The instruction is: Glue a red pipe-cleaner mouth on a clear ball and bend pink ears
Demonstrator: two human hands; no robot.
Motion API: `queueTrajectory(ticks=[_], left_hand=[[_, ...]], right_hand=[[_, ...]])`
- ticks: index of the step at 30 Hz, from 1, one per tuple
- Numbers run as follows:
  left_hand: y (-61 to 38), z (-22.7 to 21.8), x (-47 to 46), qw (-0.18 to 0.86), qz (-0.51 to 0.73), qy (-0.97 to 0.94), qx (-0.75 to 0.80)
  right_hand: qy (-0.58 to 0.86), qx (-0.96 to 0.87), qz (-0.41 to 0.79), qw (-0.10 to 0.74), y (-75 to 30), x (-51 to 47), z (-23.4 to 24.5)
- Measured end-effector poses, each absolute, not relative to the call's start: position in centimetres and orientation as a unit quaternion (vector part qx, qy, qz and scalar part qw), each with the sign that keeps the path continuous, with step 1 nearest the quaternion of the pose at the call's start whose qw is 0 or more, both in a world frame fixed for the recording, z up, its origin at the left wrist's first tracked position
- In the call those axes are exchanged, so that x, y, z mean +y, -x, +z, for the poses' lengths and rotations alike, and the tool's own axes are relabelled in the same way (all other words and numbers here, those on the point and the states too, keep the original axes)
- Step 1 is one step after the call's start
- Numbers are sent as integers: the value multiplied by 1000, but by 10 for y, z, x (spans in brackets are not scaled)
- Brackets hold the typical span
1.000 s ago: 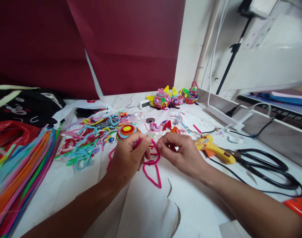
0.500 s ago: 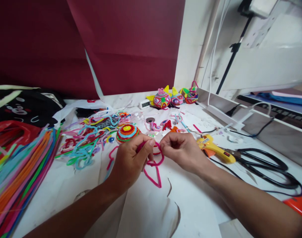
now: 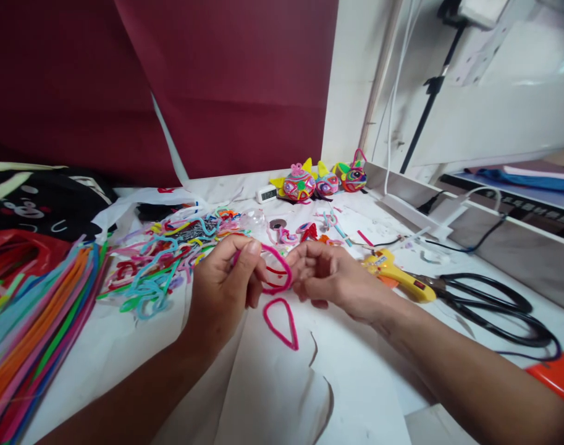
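Observation:
My left hand [image 3: 228, 281] pinches a magenta pipe cleaner [image 3: 289, 272] bent into a loop, its thumb pressed over the forefinger. Part of the loop is hidden behind those fingers. Just to the right, my right hand [image 3: 332, 278] has loosely curled fingers spread apart and grips nothing that I can see. Its fingertips are close to the loop's right side; whether they touch it I cannot tell. Below the hands, a teardrop-shaped magenta pipe cleaner [image 3: 293, 332] lies on white paper [image 3: 263, 395].
Tangled pipe cleaners [image 3: 156, 272] lie beyond my left hand, and a bundle of straight ones [image 3: 45, 334] at left. At right are a yellow glue gun [image 3: 409, 284] and black-handled scissors [image 3: 490, 306]. Finished fish-like ornaments [image 3: 300, 184] and a small digital clock [image 3: 267, 194] stand at the back.
My right hand has let go of the loop and its fingers have spread. My left hand has moved slightly left and up with the loop, uncovering more of the teardrop.

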State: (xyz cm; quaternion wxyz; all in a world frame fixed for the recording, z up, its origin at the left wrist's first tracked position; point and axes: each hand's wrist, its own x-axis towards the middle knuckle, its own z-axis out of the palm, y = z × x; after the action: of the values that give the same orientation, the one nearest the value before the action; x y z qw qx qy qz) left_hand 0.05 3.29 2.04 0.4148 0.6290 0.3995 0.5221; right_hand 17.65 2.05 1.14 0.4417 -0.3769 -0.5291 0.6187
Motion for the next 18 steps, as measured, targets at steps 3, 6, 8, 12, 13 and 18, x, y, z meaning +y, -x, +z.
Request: queueTrajectory(ticks=[3,6,8,12,13,18], left_hand=[[-4,18,33,449,528,-600,399],[-6,17,33,476,528,-578,400],[-6,18,32,492,524,-566,404],[-5,22,32,500,525,-550,415],[-5,23,33,499,527,-549,414],[-3,22,35,493,538,-557,396]], right_hand=[[325,-538,657,415,-170,17,6],[322,-540,643,438,-165,16,0],[332,-545,624,450,-163,16,-2],[343,-584,597,429,-163,17,-6],[340,-594,596,420,-163,17,-7],[322,-599,611,406,-163,17,-8]])
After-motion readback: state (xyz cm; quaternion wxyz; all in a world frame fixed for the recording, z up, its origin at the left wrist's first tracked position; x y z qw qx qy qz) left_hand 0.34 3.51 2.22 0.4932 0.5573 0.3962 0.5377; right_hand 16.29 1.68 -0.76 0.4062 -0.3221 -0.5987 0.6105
